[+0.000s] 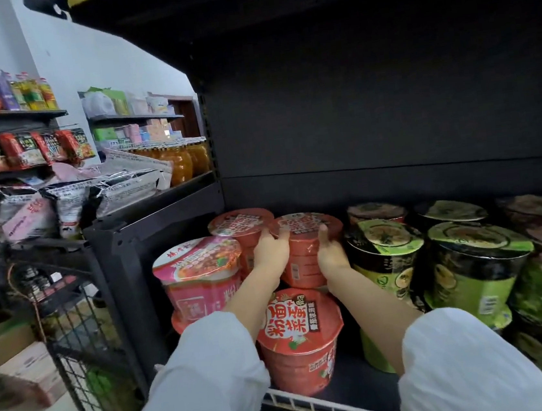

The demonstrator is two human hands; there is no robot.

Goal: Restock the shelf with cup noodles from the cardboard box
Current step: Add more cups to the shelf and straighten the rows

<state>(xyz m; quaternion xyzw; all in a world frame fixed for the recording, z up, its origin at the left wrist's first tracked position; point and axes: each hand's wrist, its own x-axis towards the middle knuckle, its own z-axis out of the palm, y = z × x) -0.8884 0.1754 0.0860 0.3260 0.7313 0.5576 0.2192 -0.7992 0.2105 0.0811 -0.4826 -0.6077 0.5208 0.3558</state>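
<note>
A red cup noodle (305, 252) is held between both hands deep in the dark shelf (358, 388), tilted and sitting on top of a lower cup. My left hand (269, 251) grips its left side, my right hand (331, 254) its right side. Another red cup (241, 225) stands behind on the left. A third red cup (300, 340) stands at the front, under my forearms. The cardboard box is not in sight.
A pink cup (199, 274) is stacked at the left. Green cups (472, 267) fill the right side, stacked two high. A white wire rail (319, 406) runs along the shelf front. Neighbouring racks to the left hold snack bags (20, 152) and orange jars (180, 161).
</note>
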